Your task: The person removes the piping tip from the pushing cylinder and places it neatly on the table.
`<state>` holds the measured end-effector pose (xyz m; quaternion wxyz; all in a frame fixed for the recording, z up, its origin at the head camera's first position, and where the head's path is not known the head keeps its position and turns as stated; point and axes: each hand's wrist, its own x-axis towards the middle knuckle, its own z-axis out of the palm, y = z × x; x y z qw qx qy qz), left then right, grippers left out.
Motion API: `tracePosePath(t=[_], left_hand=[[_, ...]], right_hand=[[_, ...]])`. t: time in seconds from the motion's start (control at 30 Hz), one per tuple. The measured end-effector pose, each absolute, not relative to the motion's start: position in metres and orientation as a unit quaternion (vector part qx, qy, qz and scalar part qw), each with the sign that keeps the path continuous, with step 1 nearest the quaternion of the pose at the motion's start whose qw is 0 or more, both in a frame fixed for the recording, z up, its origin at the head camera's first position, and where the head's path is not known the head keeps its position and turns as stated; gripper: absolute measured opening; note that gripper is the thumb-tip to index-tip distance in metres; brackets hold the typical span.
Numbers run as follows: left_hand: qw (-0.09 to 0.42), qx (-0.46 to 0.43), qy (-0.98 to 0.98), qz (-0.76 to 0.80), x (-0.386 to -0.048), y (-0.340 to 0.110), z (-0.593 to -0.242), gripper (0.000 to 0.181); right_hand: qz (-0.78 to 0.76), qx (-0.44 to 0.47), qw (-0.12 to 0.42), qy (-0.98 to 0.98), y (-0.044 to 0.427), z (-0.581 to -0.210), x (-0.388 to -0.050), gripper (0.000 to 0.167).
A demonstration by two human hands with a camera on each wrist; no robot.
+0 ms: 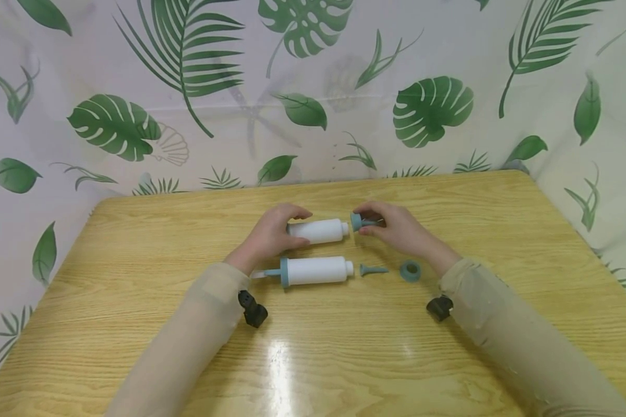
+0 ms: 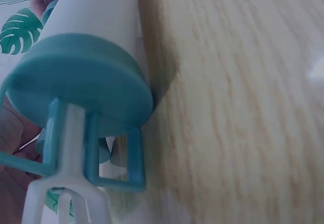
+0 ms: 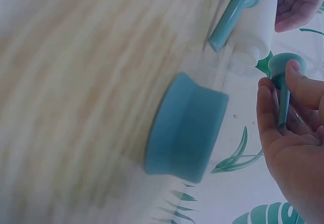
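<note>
My left hand grips the rear end of a white cylinder between thumb and fingers; its narrow neck points right. Facing that neck, a small gap away, is a teal nozzle piece with a broad head and thin stem. My right hand pinches it, stem toward the palm. Nearer to me lies a second white cylinder, its teal end cap and looped handle large in the left wrist view. The first cylinder's rear end is mostly hidden by the left hand.
A loose teal nozzle lies just right of the nearer cylinder's neck. Further right is a teal ring, close below the right wrist. All rest on a wooden table backed by a leaf-patterned cloth.
</note>
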<state>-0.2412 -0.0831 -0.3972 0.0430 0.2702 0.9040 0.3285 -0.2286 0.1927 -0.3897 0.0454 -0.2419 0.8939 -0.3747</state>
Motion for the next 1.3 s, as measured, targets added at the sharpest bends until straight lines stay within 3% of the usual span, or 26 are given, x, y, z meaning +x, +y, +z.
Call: tracePosePath(t=[0.37,0.73,0.97,1.3], left_hand=[[0.036,0.267,0.897,0.351,-0.235,-0.082,-0.393,0.054],[-0.014,0.313,0.871,0.377,-0.221,-0.055,-0.383,0.043],[0.004,0.288,0.865,0.410,-0.212,-0.037,-0.380,0.043],[-0.029,0.268,0.865,0.424,-0.204,-0.028,-0.384,0.039]], right_hand=[[-0.378,-0.242,0.041,0.893,0.193,-0.390,-0.226,0.038],[-0.391,-0.247,0.034,0.886,0.192,-0.385,-0.221,0.040],[-0.401,-0.261,0.029,0.878,0.188,-0.382,-0.216,0.038],[-0.406,-0.273,0.030,0.871,0.183,-0.374,-0.208,0.039]])
